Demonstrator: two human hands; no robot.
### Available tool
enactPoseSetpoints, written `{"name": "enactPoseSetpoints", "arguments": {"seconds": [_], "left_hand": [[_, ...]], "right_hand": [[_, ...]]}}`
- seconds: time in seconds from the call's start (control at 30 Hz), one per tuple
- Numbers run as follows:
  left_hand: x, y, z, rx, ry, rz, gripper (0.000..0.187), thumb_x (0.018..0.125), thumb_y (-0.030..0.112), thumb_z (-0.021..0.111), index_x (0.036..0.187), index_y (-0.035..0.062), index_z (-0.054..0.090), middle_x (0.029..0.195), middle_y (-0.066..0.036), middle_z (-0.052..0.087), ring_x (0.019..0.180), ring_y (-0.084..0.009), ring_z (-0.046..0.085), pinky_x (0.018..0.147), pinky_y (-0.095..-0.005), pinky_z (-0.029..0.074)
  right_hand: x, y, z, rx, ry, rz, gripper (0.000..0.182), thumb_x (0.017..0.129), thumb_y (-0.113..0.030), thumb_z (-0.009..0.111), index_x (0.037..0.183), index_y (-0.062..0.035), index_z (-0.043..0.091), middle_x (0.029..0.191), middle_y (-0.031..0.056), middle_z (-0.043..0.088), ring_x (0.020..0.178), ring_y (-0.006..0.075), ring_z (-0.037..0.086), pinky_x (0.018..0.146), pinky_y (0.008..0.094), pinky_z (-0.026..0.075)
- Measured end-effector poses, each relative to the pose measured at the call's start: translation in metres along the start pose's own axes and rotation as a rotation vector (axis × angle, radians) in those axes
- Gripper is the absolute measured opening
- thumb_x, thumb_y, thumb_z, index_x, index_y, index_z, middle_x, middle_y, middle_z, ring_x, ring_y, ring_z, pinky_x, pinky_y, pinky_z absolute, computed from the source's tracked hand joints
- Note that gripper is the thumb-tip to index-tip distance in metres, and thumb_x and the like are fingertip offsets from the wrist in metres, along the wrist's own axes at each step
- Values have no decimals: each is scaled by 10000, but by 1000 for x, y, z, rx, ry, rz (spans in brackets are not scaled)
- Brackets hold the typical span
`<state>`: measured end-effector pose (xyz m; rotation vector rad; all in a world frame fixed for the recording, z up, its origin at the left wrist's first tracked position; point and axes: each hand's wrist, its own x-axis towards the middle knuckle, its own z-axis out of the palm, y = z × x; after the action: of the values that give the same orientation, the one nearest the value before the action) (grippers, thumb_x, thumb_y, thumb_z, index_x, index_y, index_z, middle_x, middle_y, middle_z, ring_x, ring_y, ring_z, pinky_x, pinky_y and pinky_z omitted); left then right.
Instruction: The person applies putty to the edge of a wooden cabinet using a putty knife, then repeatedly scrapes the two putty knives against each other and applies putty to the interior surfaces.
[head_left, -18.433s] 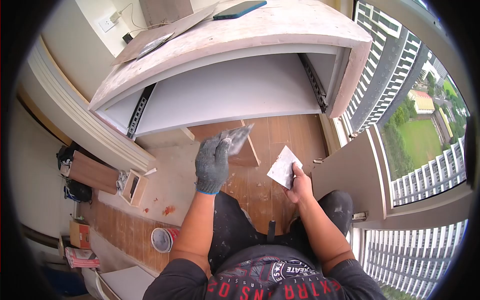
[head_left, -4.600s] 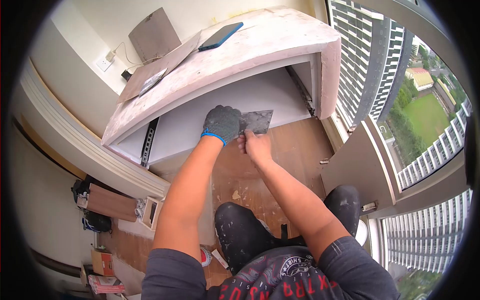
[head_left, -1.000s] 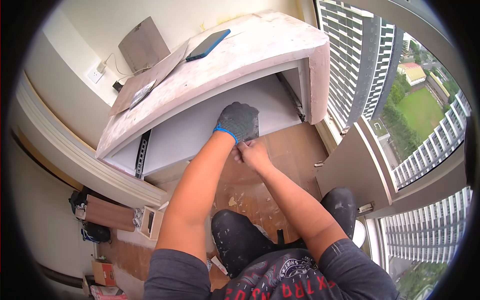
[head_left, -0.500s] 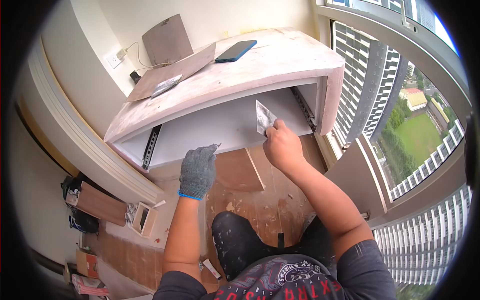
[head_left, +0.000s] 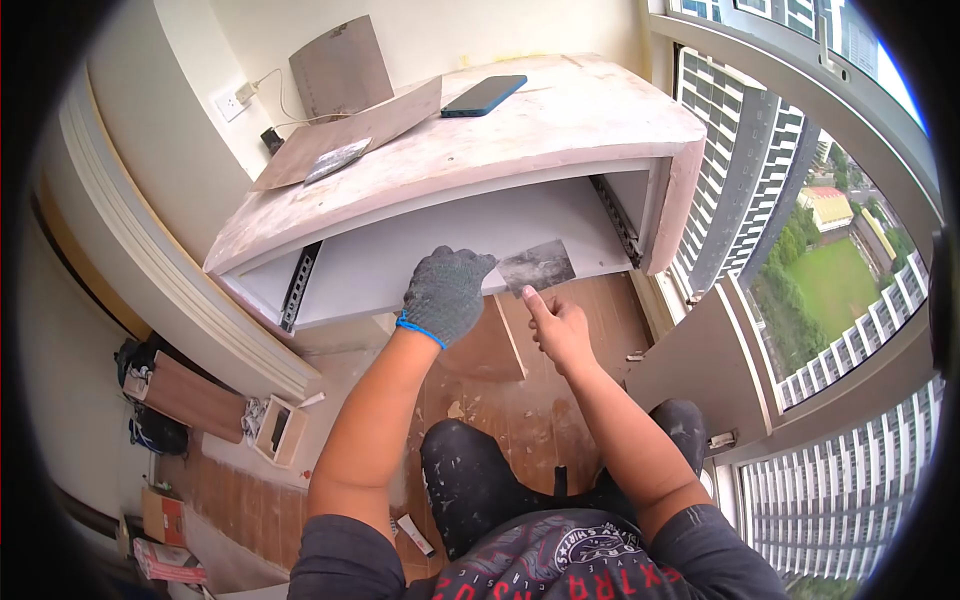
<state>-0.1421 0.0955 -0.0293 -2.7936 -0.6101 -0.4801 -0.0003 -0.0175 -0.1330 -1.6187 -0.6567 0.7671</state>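
Observation:
A grey piece of sandpaper (head_left: 540, 266), whitened with dust, is spread flat in front of the open drawer space. My right hand (head_left: 560, 328), bare, pinches its lower edge with the thumb on top. On the other side, my left hand (head_left: 446, 292) wears a grey knit glove with a blue cuff; its fingers are closed at the sheet's left edge, and the fingertips are partly hidden. Both hands are in front of a pinkish-white desk (head_left: 560, 130), whose drawer opening shows metal runners (head_left: 302, 285) at each side.
On the desktop lie a phone (head_left: 485, 96), a brown sheet (head_left: 385, 125) and a silvery-grey folded piece (head_left: 337, 160). Another brown sheet (head_left: 342, 68) leans on the wall. A brown board (head_left: 487, 345) is below the desk. Windows (head_left: 830, 260) line the right; a wooden box (head_left: 279, 434) sits left.
The sandpaper has turned from upright to flat, facing me. My left hand has moved right and up to its edge; my right hand has lowered slightly and shifted its hold to the bottom edge.

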Motion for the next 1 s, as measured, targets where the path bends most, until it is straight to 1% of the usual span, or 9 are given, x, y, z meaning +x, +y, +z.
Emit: {"name": "enactPoseSetpoints", "arguments": {"seconds": [0.03, 0.17, 0.3, 0.4, 0.57, 0.7, 0.87, 0.97, 1.0], "left_hand": [[6, 2, 5, 14, -58, 8, 371, 799, 99, 598, 1155, 120, 700, 996, -134, 697, 900, -333, 625, 811, -458, 531], [29, 12, 17, 49, -234, 57, 389, 756, 153, 659, 1142, 141, 704, 1002, -132, 696, 933, -333, 630, 835, -454, 537], [50, 27, 14, 105, -458, 32, 431, 692, 231, 740, 1114, 151, 703, 1024, -132, 692, 958, -340, 630, 850, -461, 537], [68, 26, 30, 105, -326, 125, 475, 649, 273, 778, 1099, 142, 702, 1011, -139, 693, 968, -346, 631, 854, -464, 535], [68, 35, 20, 85, -481, 69, 490, 648, 255, 775, 1116, 132, 699, 992, -146, 688, 974, -350, 630, 854, -461, 532], [66, 34, 37, 53, -327, 86, 481, 666, 237, 760, 1134, 137, 709, 1016, -148, 692, 968, -348, 633, 865, -462, 530], [71, 40, 36, 196, -469, 87, 421, 662, 238, 793, 1061, 126, 721, 1036, -150, 692, 983, -336, 646, 877, -448, 531], [77, 45, 35, 117, -351, 141, 396, 706, 248, 756, 1083, 130, 720, 1070, -154, 702, 970, -340, 653, 857, -455, 542], [78, 46, 25, 110, -426, 125, 414, 693, 233, 759, 1090, 126, 717, 1064, -161, 697, 977, -345, 649, 870, -455, 536]], "right_hand": [[1, -7, 4, 285, -104, 232, 501, 946, -501, 625, 860, -8, 616, 710, 71, 626, 574, 154, 546, 526, 324, 467], [51, 17, 23, 600, -265, 266, 456, 997, -416, 557, 820, -4, 645, 699, 69, 653, 535, 133, 548, 499, 291, 450], [58, 22, 27, 400, -264, 108, 457, 1021, -378, 511, 794, 3, 626, 659, 76, 604, 532, 151, 527, 506, 301, 428], [49, 14, 29, 360, -230, 89, 502, 1029, -357, 483, 704, 0, 619, 605, 74, 581, 502, 164, 522, 497, 314, 422], [34, -11, 11, 309, -223, 116, 514, 1007, -332, 535, 611, -17, 627, 574, 92, 621, 507, 175, 573, 551, 332, 472], [62, 38, 43, 461, -202, 36, 562, 1019, -408, 482, 631, -15, 589, 560, 76, 557, 455, 167, 488, 444, 331, 368], [52, 11, 20, 235, -166, 32, 603, 995, -460, 508, 596, -14, 579, 548, 86, 563, 448, 179, 504, 431, 346, 376], [39, 4, 18, 241, -214, 42, 593, 981, -458, 524, 587, -18, 579, 548, 91, 569, 445, 184, 508, 425, 349, 379], [37, -1, 13, 257, -225, 43, 586, 976, -453, 529, 584, -20, 579, 547, 92, 570, 443, 185, 509, 422, 350, 379]]}}
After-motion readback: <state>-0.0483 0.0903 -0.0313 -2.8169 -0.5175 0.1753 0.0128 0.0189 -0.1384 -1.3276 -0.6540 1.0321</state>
